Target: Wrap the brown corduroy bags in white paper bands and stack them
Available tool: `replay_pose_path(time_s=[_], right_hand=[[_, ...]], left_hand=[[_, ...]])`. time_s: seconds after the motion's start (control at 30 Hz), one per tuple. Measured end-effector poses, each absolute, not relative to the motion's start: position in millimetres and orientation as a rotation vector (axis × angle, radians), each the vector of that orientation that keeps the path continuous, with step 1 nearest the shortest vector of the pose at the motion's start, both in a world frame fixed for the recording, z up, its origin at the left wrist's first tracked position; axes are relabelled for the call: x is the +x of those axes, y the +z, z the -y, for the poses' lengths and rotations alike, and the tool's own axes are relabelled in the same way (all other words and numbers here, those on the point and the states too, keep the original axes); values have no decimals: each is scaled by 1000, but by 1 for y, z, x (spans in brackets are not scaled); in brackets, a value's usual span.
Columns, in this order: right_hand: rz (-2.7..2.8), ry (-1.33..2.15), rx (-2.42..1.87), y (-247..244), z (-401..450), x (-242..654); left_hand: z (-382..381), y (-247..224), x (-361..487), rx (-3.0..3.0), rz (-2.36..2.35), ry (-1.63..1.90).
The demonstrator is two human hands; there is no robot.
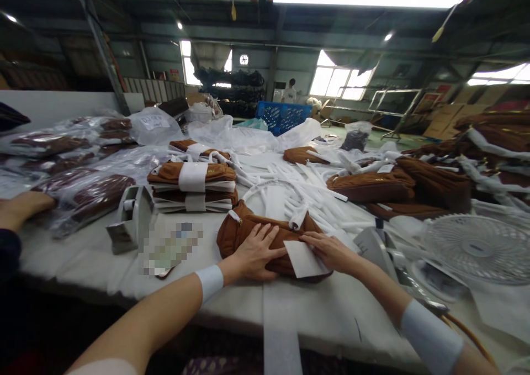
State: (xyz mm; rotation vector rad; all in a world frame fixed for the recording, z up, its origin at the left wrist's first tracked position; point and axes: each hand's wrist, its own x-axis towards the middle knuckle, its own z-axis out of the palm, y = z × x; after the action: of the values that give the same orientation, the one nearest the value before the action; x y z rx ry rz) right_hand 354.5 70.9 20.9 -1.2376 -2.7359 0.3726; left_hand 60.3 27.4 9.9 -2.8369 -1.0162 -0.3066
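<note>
A brown handbag (252, 226) with a darker base lies on the white-covered table in front of me, over a long white strip (280, 320) that hangs off the front edge. My left hand (259, 251) rests on the bag's front, fingers spread. At the bag's right end, my right hand (329, 249) grips it with fingers together; the thumb is hidden. A blank white card (304, 259) lies against the bag beside those fingers. The bag's looped handle (269, 184), in white wrapping, stands up behind it.
Left are stacked brown bags with white bands (192, 176), a tape dispenser (132, 217), a blurred-out item (171, 248) and plastic-wrapped bags (103, 193). Another person's hand (27, 206) touches these. Right are more brown bags (372, 184), another dispenser (376, 248) and a fan (476, 248). White strips lie behind.
</note>
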Motion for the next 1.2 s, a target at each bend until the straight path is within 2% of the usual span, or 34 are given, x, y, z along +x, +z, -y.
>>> replay_pose_path(time_s=[0.2,0.4,0.5,0.7,0.8,0.97,1.07,1.2], right_hand=[[2673,134,-1394,22,-60,362],[2665,79,-1527,23,-50,363],[2586,58,-1464,26,-41,369],[2125,404,-1319,42,11,385],[2065,641,-1300,67,46,379],[2259,945,-1077,93,69,331],[2306,836,-1025,72,53,294],[2261,452,-1100,30,22,257]], left_hand=[[-25,11,59,-2831,1011,-325],[-27,11,57,-2837,989,-325],[-25,12,54,-2819,938,-329],[-17,39,49,-2820,721,-332],[-25,66,49,-3000,864,-305],[-47,111,49,-3219,1168,-543],[-41,135,45,-3086,1366,-673],[-5,144,45,-2918,1438,-756]])
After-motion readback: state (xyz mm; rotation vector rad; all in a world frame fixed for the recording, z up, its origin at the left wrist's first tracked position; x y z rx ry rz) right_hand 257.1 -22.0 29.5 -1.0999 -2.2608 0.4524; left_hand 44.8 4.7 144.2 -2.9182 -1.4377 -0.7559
